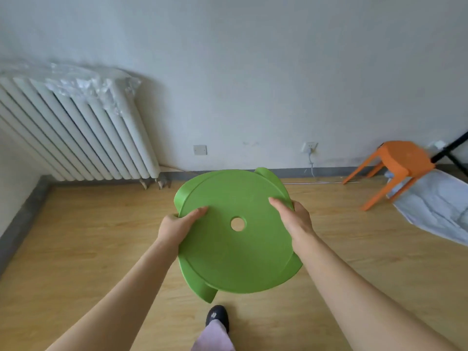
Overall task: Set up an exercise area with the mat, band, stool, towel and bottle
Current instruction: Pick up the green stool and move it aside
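Head view: the green stool (228, 259) sits at frame centre, held up in front of the body over the wooden floor (88, 236). Its round seat is tilted toward the camera, and a circular hole shows just above the seat's middle. Leg sections project past the seat rim at 1, 4 and 7 o'clock.

Hand state:
- Left hand (177, 228): grasps the seat rim at 9 o'clock. The thumb lies flat on the seat top and the fingers curl under the rim, out of sight.
- Right hand (295, 219): grasps the seat rim at 2 o'clock. The thumb lies on the seat top and the fingers wrap behind the rim.

Both forearms run in from the lower frame corners.

Surroundings, by frame position:
- 6 o'clock: a dark shoe (217, 316) and a pale trouser leg (212, 338), directly below the stool.
- 10 o'clock: a white radiator (76, 127) against the wall, with clear plastic film (88, 82) over its top.
- 12 o'clock: a blank wall plate (200, 149) low on the wall, and to its right a wall socket (309, 146) with a plug and white cable hanging from it.
- 3 o'clock: an orange stool (400, 163) on the floor near the wall, with a crumpled white sheet (435, 211) lying beside and partly under it. Black rods (453, 150) cross just behind the orange stool.
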Tool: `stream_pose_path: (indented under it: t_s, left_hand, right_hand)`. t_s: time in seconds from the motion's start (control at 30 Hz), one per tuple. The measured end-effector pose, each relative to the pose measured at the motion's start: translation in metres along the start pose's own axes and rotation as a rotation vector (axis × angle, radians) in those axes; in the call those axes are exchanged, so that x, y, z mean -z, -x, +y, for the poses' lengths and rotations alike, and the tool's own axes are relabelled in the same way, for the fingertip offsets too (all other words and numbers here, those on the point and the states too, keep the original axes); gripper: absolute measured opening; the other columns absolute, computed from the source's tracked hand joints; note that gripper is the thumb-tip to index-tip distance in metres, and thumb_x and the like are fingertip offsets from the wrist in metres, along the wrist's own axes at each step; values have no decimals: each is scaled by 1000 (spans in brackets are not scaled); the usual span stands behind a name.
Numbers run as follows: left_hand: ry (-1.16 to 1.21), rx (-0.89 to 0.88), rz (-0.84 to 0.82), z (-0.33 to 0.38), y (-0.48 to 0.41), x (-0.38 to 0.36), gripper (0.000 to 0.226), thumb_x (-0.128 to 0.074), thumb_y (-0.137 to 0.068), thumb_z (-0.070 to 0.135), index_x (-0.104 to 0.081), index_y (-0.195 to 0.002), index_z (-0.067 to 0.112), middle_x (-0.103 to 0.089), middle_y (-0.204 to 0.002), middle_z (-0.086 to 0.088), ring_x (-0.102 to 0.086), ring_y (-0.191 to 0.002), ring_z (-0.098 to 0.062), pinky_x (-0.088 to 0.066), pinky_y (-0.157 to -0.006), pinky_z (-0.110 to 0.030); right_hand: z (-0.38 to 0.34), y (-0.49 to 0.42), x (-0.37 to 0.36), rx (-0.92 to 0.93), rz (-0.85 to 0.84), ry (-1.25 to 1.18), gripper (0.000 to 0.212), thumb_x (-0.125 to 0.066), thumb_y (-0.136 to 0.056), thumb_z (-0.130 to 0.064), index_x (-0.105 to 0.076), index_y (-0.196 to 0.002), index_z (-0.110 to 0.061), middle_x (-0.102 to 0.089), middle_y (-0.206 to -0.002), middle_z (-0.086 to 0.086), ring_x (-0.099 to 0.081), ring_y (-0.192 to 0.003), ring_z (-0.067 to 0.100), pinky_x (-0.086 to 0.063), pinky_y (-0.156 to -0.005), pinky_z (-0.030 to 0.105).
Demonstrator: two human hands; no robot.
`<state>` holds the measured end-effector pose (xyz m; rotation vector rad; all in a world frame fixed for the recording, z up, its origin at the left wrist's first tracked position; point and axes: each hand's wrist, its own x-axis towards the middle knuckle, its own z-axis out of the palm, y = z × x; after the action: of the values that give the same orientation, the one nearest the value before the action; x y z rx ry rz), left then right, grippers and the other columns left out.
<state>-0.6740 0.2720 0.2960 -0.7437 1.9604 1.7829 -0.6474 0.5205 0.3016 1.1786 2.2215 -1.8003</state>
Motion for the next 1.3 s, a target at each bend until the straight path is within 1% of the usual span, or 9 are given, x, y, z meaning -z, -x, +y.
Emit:
stream_pose_path:
  t_s: [0.07, 0.2, 0.33, 0.4, 0.5, 0.67, 1.07, 1.2, 1.3]
  left_hand:
    - [-38, -13, -31, 17, -12, -15, 52, -86, -57, 46, -60, -83, 10, -70, -87, -9, -69, -76, -25, -56, -63, -32]
    - [-86, -20, -125, 52, -48, -66, 46, -86, -57, 46, -60, -78, 13, -70, -85, -7, -68, -74, -24, -53, -58, -29]
    - [-138, -26, -199, 84, -78, -124, 49, -86, -58, 45, -63, -85, 11, -70, -89, -9, -69, -80, -28, -58, -72, -39]
    - [-159, -27, -229, 97, -92, -154, 50, -86, -58, 44, -64, -87, 10, -71, -91, -10, -69, -82, -29, -58, -77, -43]
    - [-153, -23, -263, 117, -111, -201, 48, -86, -58, 41, -64, -88, 10, -71, -92, -10, -69, -82, -28, -57, -78, -43]
    - [-137, -13, -271, 143, -137, -287, 44, -87, -58, 40, -64, -82, 11, -72, -86, -8, -70, -76, -25, -56, -65, -34]
    - [-189, 37, -244, 198, -192, -530, 48, -84, -60, 46, -56, -80, 12, -66, -84, -7, -66, -74, -24, -51, -56, -30]
    - [-172, 37, -264, 210, -209, -589, 43, -84, -62, 44, -57, -78, 14, -67, -79, -2, -66, -67, -16, -47, -45, -23]
    - [-157, 50, -278, 218, -231, -631, 41, -83, -64, 42, -57, -81, 15, -67, -82, -2, -66, -70, -16, -49, -48, -24]
  right_hand:
    - [-12, -17, 8, -22, 26, -23, 43, -71, -75, -53, -58, -106, -27, -61, -91, -6, -59, -94, 25, -50, -89, 38]
    - [-30, -60, 31, -56, 114, -35, 53, -67, -77, -56, -58, -118, -23, -59, -103, 0, -57, -98, 25, -48, -92, 39]
    - [-46, -104, 63, -101, 185, -63, 60, -66, -77, -58, -57, -123, -21, -59, -112, 2, -55, -100, 26, -45, -85, 35]
    - [-53, -128, 79, -112, 215, -76, 62, -66, -76, -59, -56, -124, -21, -57, -109, 0, -54, -99, 25, -44, -83, 34]
    - [-63, -166, 105, -121, 244, -85, 64, -67, -75, -60, -57, -125, -20, -59, -113, 1, -56, -103, 26, -47, -88, 37]
    - [-78, -239, 160, -131, 235, -103, 63, -68, -75, -58, -58, -124, -20, -62, -120, 4, -59, -106, 29, -49, -95, 45]
    - [-104, -434, 323, -160, 170, -119, 68, -67, -75, -57, -54, -130, -18, -60, -126, 5, -59, -111, 30, -49, -96, 48]
    - [-111, -490, 358, -164, 173, -94, 68, -67, -76, -57, -54, -130, -16, -59, -126, 6, -58, -111, 30, -49, -96, 48]
    - [-118, -536, 378, -153, 181, -83, 68, -67, -77, -55, -54, -130, -14, -59, -128, 6, -58, -112, 30, -48, -97, 47]
